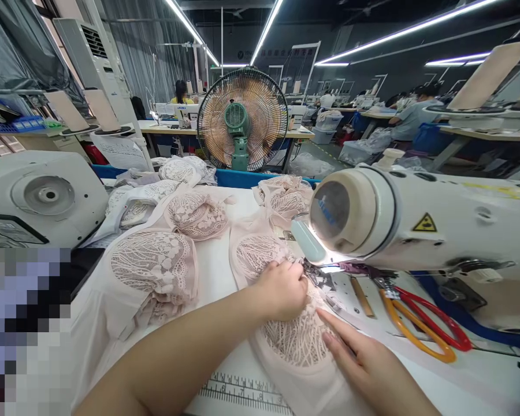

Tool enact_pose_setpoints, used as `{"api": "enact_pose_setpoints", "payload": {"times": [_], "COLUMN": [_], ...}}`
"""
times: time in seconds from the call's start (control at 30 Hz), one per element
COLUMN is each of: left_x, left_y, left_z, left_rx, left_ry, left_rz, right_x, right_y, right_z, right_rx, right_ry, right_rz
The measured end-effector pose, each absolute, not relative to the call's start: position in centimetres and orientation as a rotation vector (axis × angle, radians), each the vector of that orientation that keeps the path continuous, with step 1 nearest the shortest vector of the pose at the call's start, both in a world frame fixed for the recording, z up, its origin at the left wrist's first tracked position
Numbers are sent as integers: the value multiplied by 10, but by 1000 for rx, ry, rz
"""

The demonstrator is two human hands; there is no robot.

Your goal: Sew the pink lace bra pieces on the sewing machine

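Note:
A pale pink lace bra [298, 341] lies under the head of a white sewing machine [437, 216], whose lamp lights the needle area. My left hand [281, 292] is closed on the bra's middle part, just left of the needle area; its fingertips are partly hidden. On the right edge of the nearer cup rests my right hand [357, 352], fingers stretched out and apart, touching the fabric. The needle itself is hidden behind the machine head and my left hand.
Red-handled scissors [446, 323] and an orange-handled pair [416, 332] lie right of the bra. More lace bras [153, 263] are spread to the left. A printed ruler [242, 393] marks the front. A green fan [242, 118] stands behind; another machine head [43, 193] is at left.

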State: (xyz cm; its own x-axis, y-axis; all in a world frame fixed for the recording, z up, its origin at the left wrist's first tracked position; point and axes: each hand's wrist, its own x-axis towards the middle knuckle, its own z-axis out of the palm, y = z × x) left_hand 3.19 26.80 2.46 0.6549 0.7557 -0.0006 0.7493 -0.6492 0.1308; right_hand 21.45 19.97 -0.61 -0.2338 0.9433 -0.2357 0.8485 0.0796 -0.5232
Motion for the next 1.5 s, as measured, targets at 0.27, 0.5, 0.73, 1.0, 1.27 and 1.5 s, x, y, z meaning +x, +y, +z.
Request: {"api": "enact_pose_setpoints", "payload": {"times": [0.27,0.5,0.73,1.0,1.27,1.5], "left_x": [34,35,35,34,31,28], "left_y": [267,264,265,265,264,268], "left_z": [25,31,29,30,27,27], "left_rx": [2755,2712,2693,2696,2844,2794], "left_ry": [1262,1283,1311,1357,1207,1311], "left_rz": [110,86,113,85,104,92], "right_x": [216,212,214,216,214,211], "right_y": [204,203,209,214,214,219], "right_z": [-4,-6,-3,-5,-6,-1], "right_rx": [-1789,-1768,-1782,-1768,-1780,-1779], "right_ry": [-2230,-2183,-2261,-2319,-2291,-2277], "right_rz": [821,710,780,721,698,646]}}
